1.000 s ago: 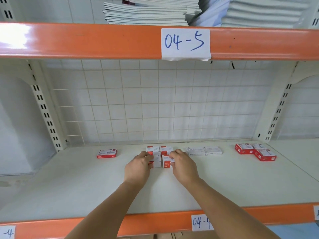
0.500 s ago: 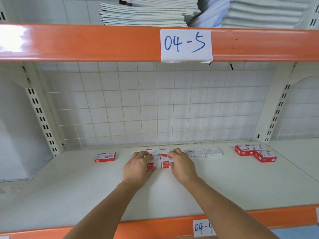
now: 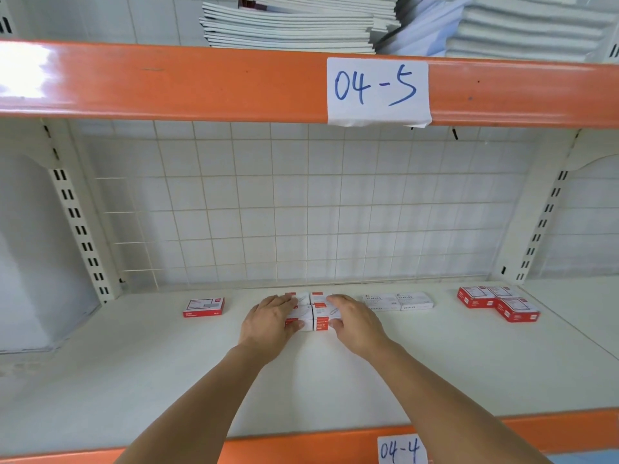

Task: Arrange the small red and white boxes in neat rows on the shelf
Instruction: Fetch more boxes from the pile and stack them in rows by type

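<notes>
A block of four small red and white cardboard boxes is set near the back of the pale cream metal shelf, at about 12 o'clock from the person. It is bracketed by the left hand on its 9 o'clock side and the right hand on its 3 o'clock side. Fingers are laid fairly straight along the box tops and sides, while each thumb is pressed against the front edge.

If the squeeze is uneven, a front box is likely to be skewed or popped out of line. A push too far back could be stopped crookedly by the white wire grid back panel.

A single red flat box lies at 10 o'clock, two white staple boxes just beside the block at 2 o'clock, and three red boxes further toward 3 o'clock. Stacked white notebooks are stored above the orange beam, where a handwritten paper label is stuck.
</notes>
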